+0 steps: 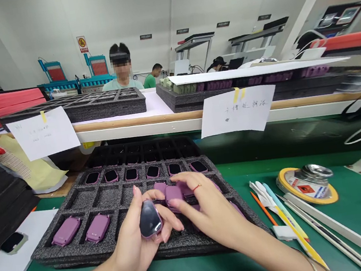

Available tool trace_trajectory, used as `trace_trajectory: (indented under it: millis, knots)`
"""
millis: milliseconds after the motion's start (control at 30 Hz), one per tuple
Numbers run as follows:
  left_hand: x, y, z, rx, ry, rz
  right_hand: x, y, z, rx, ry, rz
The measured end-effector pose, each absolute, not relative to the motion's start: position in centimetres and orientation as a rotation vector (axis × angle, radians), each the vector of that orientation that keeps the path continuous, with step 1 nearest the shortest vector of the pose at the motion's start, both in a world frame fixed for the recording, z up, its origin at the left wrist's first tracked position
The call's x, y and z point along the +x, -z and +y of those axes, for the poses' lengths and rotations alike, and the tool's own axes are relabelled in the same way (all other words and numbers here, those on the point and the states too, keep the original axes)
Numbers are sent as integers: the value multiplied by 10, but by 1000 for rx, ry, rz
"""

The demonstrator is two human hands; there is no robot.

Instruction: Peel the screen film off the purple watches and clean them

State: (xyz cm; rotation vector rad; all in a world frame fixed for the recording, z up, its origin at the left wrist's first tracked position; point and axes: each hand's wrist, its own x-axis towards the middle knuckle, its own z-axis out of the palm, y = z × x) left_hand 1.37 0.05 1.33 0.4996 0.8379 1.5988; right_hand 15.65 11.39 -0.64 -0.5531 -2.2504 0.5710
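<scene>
My left hand (132, 242) is closed around a smartwatch (150, 219) with a dark glass face turned up and a purple rim. Just right of it, my right hand (206, 204) reaches over the tray, thumb and fingers on a purple watch case (173, 194) lying back side up. Below both is a black foam tray (78, 250) with square pockets. Two purple watch cases (66, 231) lie face down in its front left pockets. Across its back row sit several dark-screened watches (131, 174). More purple cases are partly hidden beneath my right hand.
Right of the tray lie pens and sticks (271, 199), a white strip (339, 225) and a tape roll (325, 197) with a metal bottle top. At left a watch (13, 242) rests on white paper. A shelf (179, 124) with foam trays spans the back; people sit beyond.
</scene>
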Motion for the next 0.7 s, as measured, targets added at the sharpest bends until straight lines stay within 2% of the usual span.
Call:
trace_trajectory:
  millis: [133,267,433,700]
  knots:
    - [11,-8,-1,697,-1506,748,165,-7,105,-266,-607,-2095]
    - [12,-11,0,688,-1419,831,165,-16,87,-5,-552,-2202]
    - [15,-16,0,806,-1322,1033,159,-14,79,-93,-602,-2260]
    - [11,-10,2,636,-1294,808,159,-15,86,-98,-482,-2142]
